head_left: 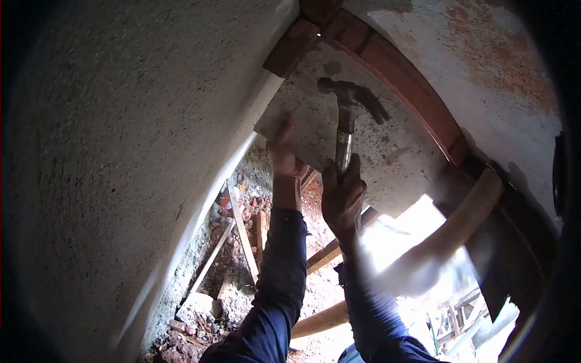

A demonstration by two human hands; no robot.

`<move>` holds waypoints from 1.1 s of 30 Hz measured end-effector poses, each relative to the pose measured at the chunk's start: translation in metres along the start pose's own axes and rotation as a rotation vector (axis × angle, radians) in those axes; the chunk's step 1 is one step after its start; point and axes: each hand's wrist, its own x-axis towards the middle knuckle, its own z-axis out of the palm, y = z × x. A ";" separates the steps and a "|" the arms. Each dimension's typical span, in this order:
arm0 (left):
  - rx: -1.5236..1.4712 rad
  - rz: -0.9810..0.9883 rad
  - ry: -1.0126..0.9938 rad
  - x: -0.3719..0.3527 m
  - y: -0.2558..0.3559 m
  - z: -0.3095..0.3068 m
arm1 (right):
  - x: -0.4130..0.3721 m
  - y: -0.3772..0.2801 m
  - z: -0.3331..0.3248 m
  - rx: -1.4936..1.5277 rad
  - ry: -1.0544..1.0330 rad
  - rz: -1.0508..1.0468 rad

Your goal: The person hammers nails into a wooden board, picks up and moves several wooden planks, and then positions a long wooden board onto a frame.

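Note:
My right hand (343,196) is closed around the handle of a claw hammer (345,112). The hammer's dark head is raised in front of a grey, speckled board (393,151), its claw towards the right. At the lower left edge of that board is my left hand (283,154), one finger reaching up along its face and the others curled at the edge. Shadow hides part of the left fingers, and no nail can be made out. Reddish-brown timber strips (387,57) border the board's top and right side.
A rough plastered wall (133,121) rises close on the left. At the right, a rounded wooden pole (448,236) slants beside dark timber. Below lie rubble (206,314) and thin wooden sticks (242,233). Bright daylight glares at the lower right.

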 end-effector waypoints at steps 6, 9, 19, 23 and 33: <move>0.046 0.013 0.011 -0.003 0.003 0.005 | -0.011 0.006 0.000 0.067 0.263 -0.284; 0.018 -0.018 -0.010 -0.004 0.004 0.003 | -0.006 0.005 -0.001 0.106 0.231 -0.295; 0.009 0.037 -0.019 0.003 -0.004 -0.004 | 0.004 0.006 -0.012 -0.053 0.255 -0.632; -0.016 0.018 -0.003 0.002 -0.003 -0.004 | 0.020 0.006 -0.014 -0.149 -0.091 -0.207; 0.066 -0.005 -0.039 -0.007 0.002 0.003 | 0.015 0.006 -0.016 -0.138 -0.125 -0.164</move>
